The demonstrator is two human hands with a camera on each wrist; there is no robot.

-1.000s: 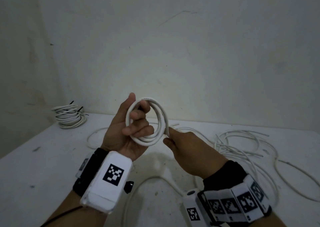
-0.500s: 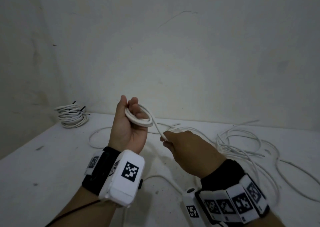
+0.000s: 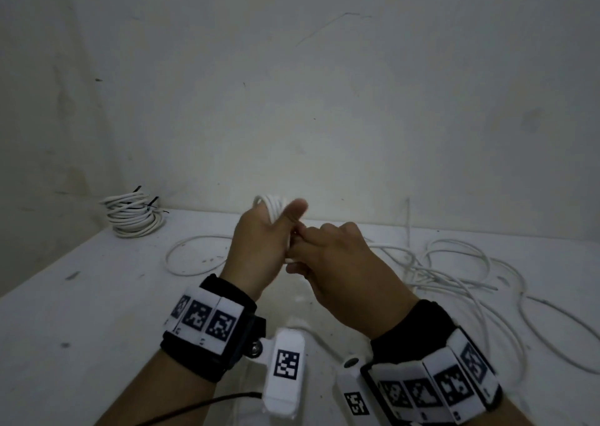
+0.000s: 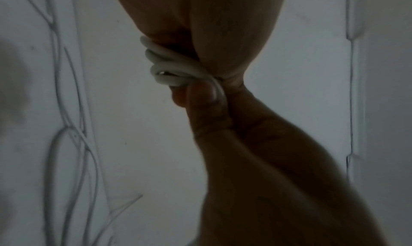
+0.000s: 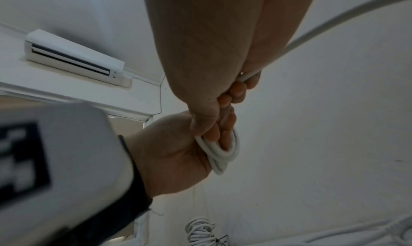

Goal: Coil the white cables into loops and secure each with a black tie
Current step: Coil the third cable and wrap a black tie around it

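Note:
My left hand (image 3: 259, 247) grips a small coil of white cable (image 3: 272, 205) above the table, thumb up, with the back of the hand toward me. The coil's few turns bulge out of the fist (image 5: 219, 155). My right hand (image 3: 337, 270) is pressed against the left, its fingertips (image 5: 225, 100) at the coil. It pinches the free strand of the cable (image 5: 330, 22), which runs off to the right. In the left wrist view the coil (image 4: 167, 68) sits between both hands. No black tie shows on this coil.
A stack of finished white coils with black ties (image 3: 133, 216) lies at the back left corner of the white table (image 3: 81, 296). Loose white cable (image 3: 454, 263) sprawls over the right side. A wall rises just behind the table.
My left hand has turned over and sunk lower with the coil. My right hand has closed in from the right and now touches the coil, with the strand in its fingers.

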